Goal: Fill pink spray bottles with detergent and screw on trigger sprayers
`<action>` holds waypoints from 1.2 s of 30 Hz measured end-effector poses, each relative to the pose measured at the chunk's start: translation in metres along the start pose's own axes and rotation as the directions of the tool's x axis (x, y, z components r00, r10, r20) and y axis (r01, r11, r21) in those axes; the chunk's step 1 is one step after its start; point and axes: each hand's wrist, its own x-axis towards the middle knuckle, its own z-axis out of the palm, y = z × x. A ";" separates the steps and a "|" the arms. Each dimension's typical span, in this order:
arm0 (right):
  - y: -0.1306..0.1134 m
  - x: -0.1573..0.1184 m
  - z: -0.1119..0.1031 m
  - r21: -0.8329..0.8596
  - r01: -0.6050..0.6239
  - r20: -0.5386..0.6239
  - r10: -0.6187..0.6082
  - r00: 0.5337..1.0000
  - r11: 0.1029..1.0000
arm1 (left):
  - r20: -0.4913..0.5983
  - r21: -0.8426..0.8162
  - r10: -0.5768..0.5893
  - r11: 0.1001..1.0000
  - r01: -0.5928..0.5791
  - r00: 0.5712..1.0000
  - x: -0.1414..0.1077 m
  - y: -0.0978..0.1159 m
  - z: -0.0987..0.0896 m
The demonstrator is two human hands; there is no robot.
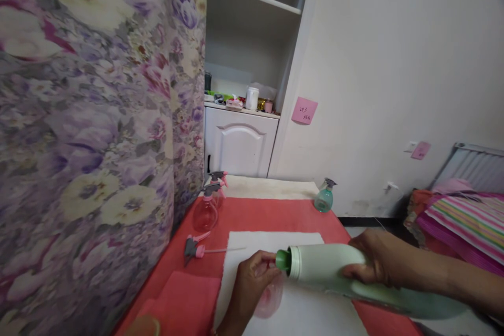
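Observation:
My right hand (372, 260) is wrapped around a large pale green bottle (326, 262), tipped almost level with its mouth to the left. A green spout (282, 260) juts from that mouth, close to the fingers of my left hand (252, 283). Those fingers are closed at the top of a clear pink bottle (271, 299), whose neck they hide. Whether liquid is flowing I cannot tell. To the left, a grey and pink spray head (195, 249) lies with its thin tube pointing right. The pink bottle stands on a white sheet (307, 315).
A pink spray bottle (205, 215) stands at the table's left, another sprayer (219, 181) behind it. A teal spray bottle (324, 199) stands at the far right corner of the red tabletop (268, 215). A floral curtain (98, 142) borders the left; a white cabinet (241, 139) is behind.

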 end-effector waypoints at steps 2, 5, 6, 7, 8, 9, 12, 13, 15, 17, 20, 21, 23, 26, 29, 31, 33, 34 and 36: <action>0.000 0.000 0.000 -0.007 -0.016 0.010 0.016 1.000 1.000 | 0.001 0.000 -0.006 1.000 0.006 1.000 0.000 0.000 0.000; -0.001 -0.001 -0.001 -0.003 -0.020 0.020 0.021 1.000 1.000 | 0.020 -0.021 -0.008 1.000 0.009 1.000 0.001 -0.001 -0.001; -0.002 -0.001 -0.001 -0.003 -0.022 0.019 0.022 1.000 1.000 | 0.026 -0.027 -0.005 1.000 0.005 1.000 0.001 -0.001 -0.001; -0.003 -0.001 -0.002 -0.004 -0.023 0.017 0.023 1.000 1.000 | 0.031 -0.030 -0.001 1.000 0.002 1.000 0.000 -0.001 -0.001; -0.003 -0.001 -0.002 -0.004 -0.025 0.018 0.025 1.000 1.000 | 0.033 -0.031 0.000 1.000 0.001 0.999 0.000 -0.001 -0.001; -0.004 -0.001 -0.003 -0.004 -0.029 0.020 0.029 0.999 1.000 | 0.033 -0.028 -0.002 1.000 0.003 0.999 0.000 -0.001 -0.001; -0.006 -0.001 -0.005 -0.012 -0.027 0.018 0.027 0.999 1.000 | 0.033 -0.023 -0.009 1.000 0.010 0.999 0.000 0.000 -0.001; -0.006 -0.001 -0.005 -0.017 -0.025 0.016 0.025 1.000 1.000 | 0.035 -0.022 -0.010 1.000 0.011 0.999 0.000 0.000 -0.001; -0.005 0.000 -0.004 -0.027 -0.010 0.012 0.010 1.000 1.000 | 0.037 -0.021 -0.007 1.000 0.008 0.999 0.000 0.000 -0.001; -0.003 0.000 -0.003 -0.033 0.003 0.008 -0.003 1.000 0.999 | 0.036 -0.018 -0.001 1.000 0.002 0.999 0.000 -0.001 -0.001; 0.001 0.001 -0.001 -0.043 0.018 -0.003 -0.018 1.000 0.999 | 0.022 -0.009 -0.001 1.000 0.001 1.000 0.000 0.000 -0.001; 0.002 0.001 0.000 -0.044 0.020 -0.006 -0.020 1.000 0.999 | 0.015 -0.009 -0.002 1.000 0.002 1.000 0.000 0.000 0.000; 0.002 0.001 0.000 -0.047 0.022 -0.005 -0.022 1.000 0.999 | 0.009 -0.017 -0.001 1.000 0.001 1.000 0.000 0.001 0.000; 0.001 0.001 -0.002 -0.062 0.012 0.001 -0.012 1.000 0.998 | 0.019 -0.035 0.006 0.999 -0.005 1.000 0.000 0.002 0.000; 0.001 0.000 -0.003 -0.055 0.013 0.007 -0.013 1.000 0.998 | 0.021 -0.035 0.008 0.999 -0.007 1.000 -0.001 0.001 0.000; 0.001 0.000 -0.003 -0.055 0.023 -0.002 -0.023 1.000 0.998 | 0.019 -0.033 0.004 0.999 -0.003 1.000 -0.001 0.000 0.000; 0.002 0.000 -0.002 -0.060 0.032 -0.009 -0.033 0.999 0.998 | 0.024 -0.039 -0.001 0.999 0.002 1.000 -0.001 -0.001 0.000; 0.003 0.000 -0.002 -0.063 0.034 -0.011 -0.035 0.999 0.997 | 0.027 -0.044 -0.003 0.999 0.004 1.000 -0.001 -0.002 0.000; 0.005 0.001 0.000 -0.068 0.041 -0.010 -0.042 0.999 0.997 | 0.033 -0.044 -0.001 0.999 0.002 0.999 -0.001 -0.002 0.000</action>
